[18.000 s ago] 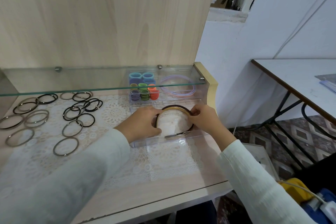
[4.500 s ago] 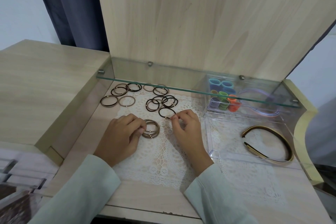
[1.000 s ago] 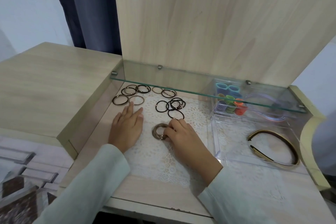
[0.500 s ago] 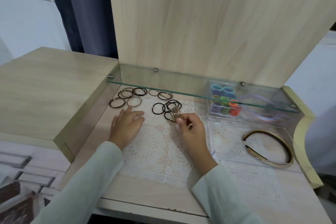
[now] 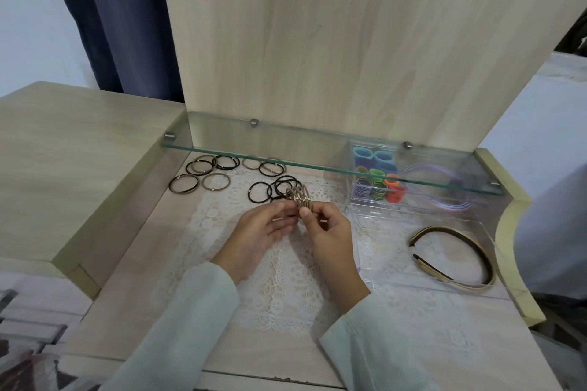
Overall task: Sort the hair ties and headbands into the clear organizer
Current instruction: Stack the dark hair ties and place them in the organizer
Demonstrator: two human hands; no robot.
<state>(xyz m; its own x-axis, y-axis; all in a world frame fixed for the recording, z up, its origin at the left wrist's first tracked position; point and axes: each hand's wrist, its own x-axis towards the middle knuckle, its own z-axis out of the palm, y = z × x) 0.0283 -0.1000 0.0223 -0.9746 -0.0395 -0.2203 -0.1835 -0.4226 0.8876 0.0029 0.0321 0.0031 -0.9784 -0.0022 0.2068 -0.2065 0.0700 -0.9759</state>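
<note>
A bunch of tan hair ties [image 5: 300,197] stands upright above the lace mat, pinched by my right hand [image 5: 327,233] between thumb and fingers. My left hand [image 5: 262,232] touches the bunch from the left with its fingertips. Several loose black hair ties [image 5: 273,189] and brown hair ties [image 5: 200,179] lie behind on the desk. To the right stands the clear organizer [image 5: 495,251]. Its front compartment holds a black-and-beige headband [image 5: 460,247]. The back compartments hold coloured hair ties [image 5: 378,181] and purple headbands [image 5: 441,187].
A glass shelf [image 5: 317,165] runs over the back of the desk, above the organizer's rear part. A wooden back panel [image 5: 333,41] rises behind it. A raised wooden cabinet top [image 5: 73,152] borders the left. The white lace mat [image 5: 286,279] covers the desk's middle.
My right hand lifted the tan ties off the mat. My left hand left the desk and came right to meet the bunch.
</note>
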